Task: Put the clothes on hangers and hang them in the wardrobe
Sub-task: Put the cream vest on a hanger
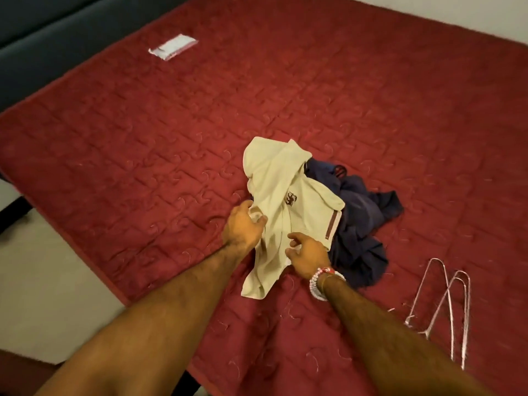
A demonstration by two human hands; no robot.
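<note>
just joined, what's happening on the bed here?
A person is sorting clothes on a red quilted mattress. The left hand grips the edge of a cream polo shirt, and the right hand, fingers spread, rests on its lower part. A crumpled navy garment lies partly under the shirt. Wire hangers lie untouched to the right. Nothing is on a hanger yet.

A red quilted mattress (143, 138) carries a cream shirt (281, 195); touching its right, a navy garment (360, 221); wire hangers (448, 307) farther right; a white packet (173, 47) far beyond.
</note>
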